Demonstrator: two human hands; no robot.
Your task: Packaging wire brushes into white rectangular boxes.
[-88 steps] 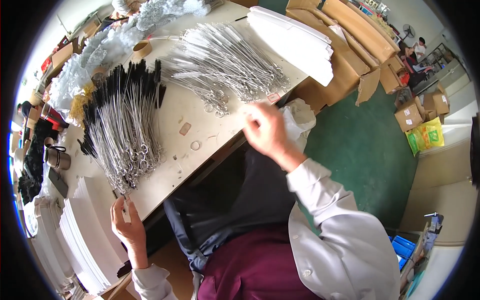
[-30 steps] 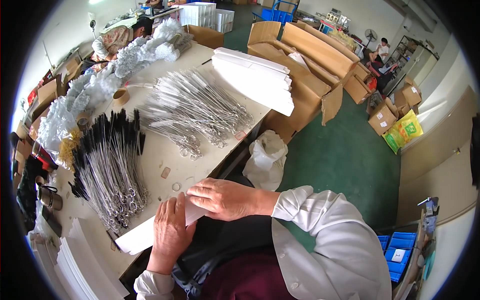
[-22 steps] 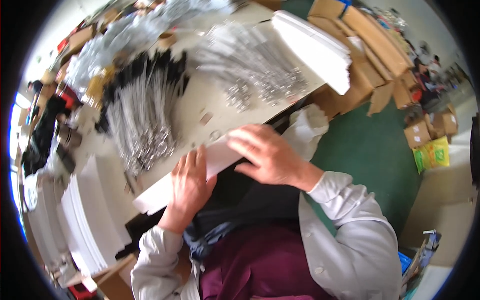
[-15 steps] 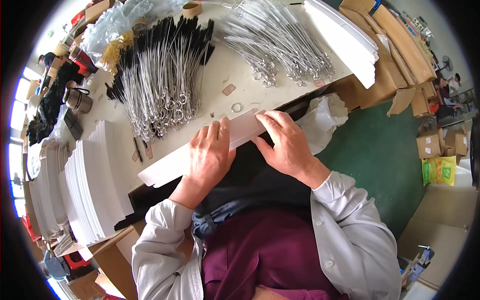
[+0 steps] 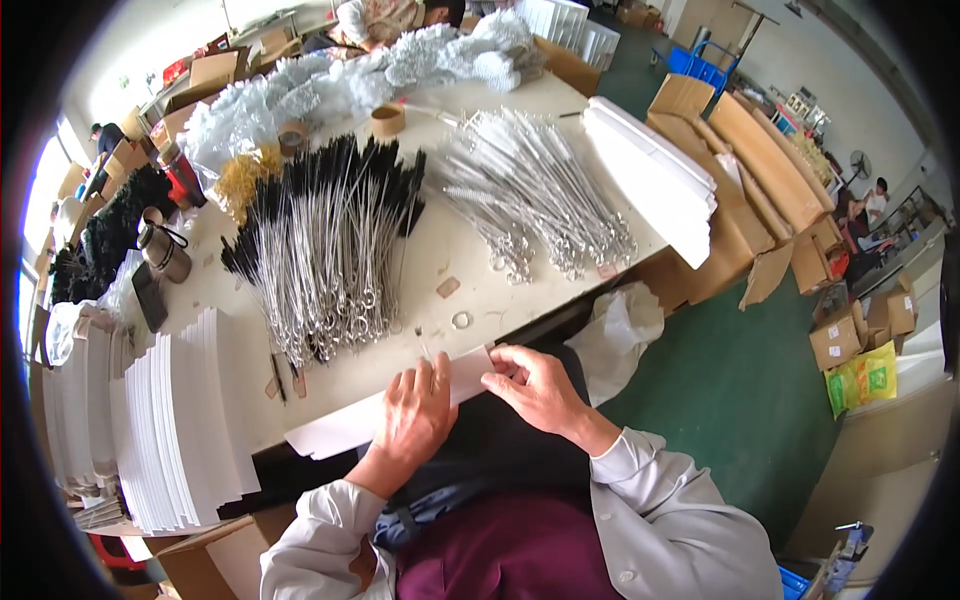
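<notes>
A long, narrow white folded card [image 5: 335,428] lies slanting along the table's front edge. My left hand [image 5: 412,415] grips it near the middle, fingers over the top and thumb at the near side. My right hand [image 5: 540,390] pinches its right end between thumb and bent fingers. Just beyond the card, a small metal ring [image 5: 461,320] lies on the table. Behind my left hand is a big pile of wire-handled brushes with black bristles [image 5: 335,250], their looped ends toward me. A second pile of brushes with pale bristles [image 5: 540,190] lies farther right.
Stacks of white folded cards [image 5: 180,430] stand at the left; more white cards [image 5: 655,170] lie at the far right. A metal flask [image 5: 163,252], a tape roll [image 5: 388,120] and clear plastic bags [image 5: 300,95] are farther back. Cardboard boxes [image 5: 720,200] flank the table. Another person [image 5: 385,22] sits beyond.
The view has tilted up, so the table and hands appear lower. My right hand's fingers have curled more around the card's right end. My left hand keeps its hold.
</notes>
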